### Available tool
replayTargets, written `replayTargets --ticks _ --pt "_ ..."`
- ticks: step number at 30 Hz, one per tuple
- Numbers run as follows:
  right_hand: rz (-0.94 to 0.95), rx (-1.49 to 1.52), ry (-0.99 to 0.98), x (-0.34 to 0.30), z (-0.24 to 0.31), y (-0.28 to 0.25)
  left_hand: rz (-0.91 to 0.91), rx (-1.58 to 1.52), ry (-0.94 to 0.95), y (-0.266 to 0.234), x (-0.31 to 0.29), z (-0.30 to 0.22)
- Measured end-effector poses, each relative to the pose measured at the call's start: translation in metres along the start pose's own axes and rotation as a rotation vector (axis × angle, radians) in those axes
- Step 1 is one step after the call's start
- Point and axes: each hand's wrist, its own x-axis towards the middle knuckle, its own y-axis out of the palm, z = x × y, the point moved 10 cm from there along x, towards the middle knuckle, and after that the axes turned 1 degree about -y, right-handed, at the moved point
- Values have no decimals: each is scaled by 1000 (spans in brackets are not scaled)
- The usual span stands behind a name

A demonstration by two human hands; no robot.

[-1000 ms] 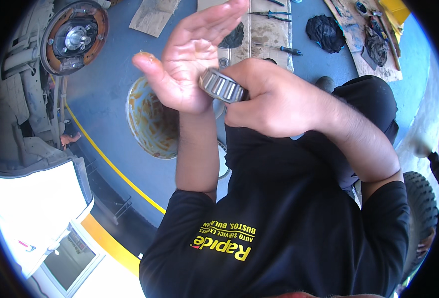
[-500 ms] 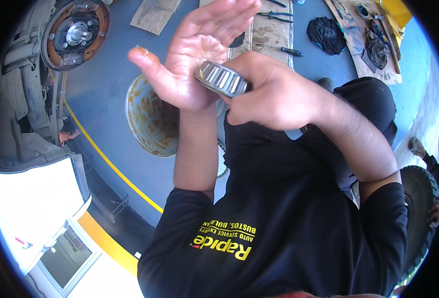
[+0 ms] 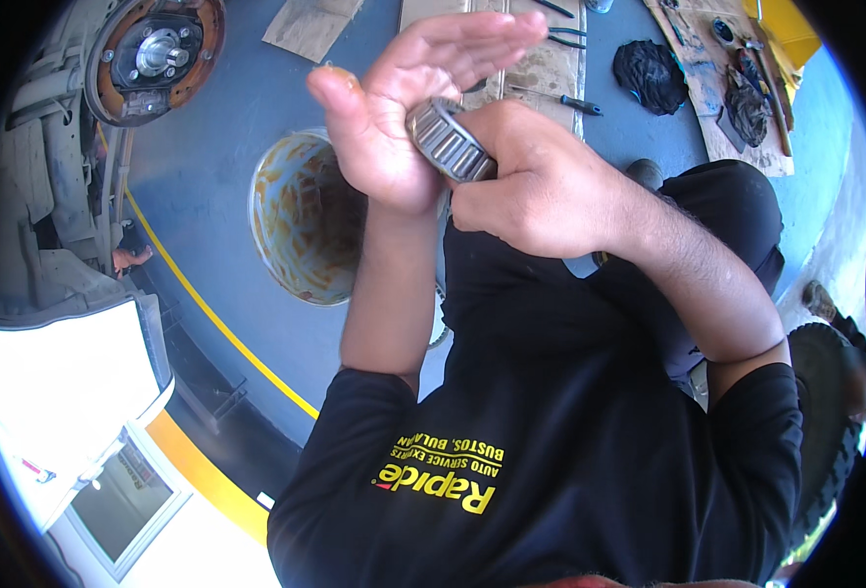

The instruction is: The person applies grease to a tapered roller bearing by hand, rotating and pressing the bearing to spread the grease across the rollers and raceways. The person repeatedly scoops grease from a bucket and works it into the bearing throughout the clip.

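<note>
Head view, bearing (image 3: 450, 143) edge against left hand (image 3: 392, 116)

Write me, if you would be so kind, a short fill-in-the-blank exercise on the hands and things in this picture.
1. The bare right hand holds a silvery, ring-shaped metal bearing lined with cylindrical ____.
2. The bare, open left hand has an orange-brown smear on the tip of its ____.
3. The round, open container streaked brown inside is on a smooth floor coloured ____.
4. The long, narrow stripe painted on that floor is ____.

Missing words: rollers; thumb; blue; yellow.
</note>
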Motion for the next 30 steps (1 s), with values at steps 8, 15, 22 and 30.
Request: replayTargets --ticks 8,15,22,30 --pt "-227 -995 -540 -25 57 11 -172 -171 51 -31 -17 -24" --pt "-273 -1124 -496 -26 59 9 -68 102 0 -35 -46 -12" --pt "-212 -1028 -362 -18 52 4 -248 28 -179 -28 -70 17" --pt "-153 -904 -319 -16 48 4 -303 -157 -135 -27 -72 31"
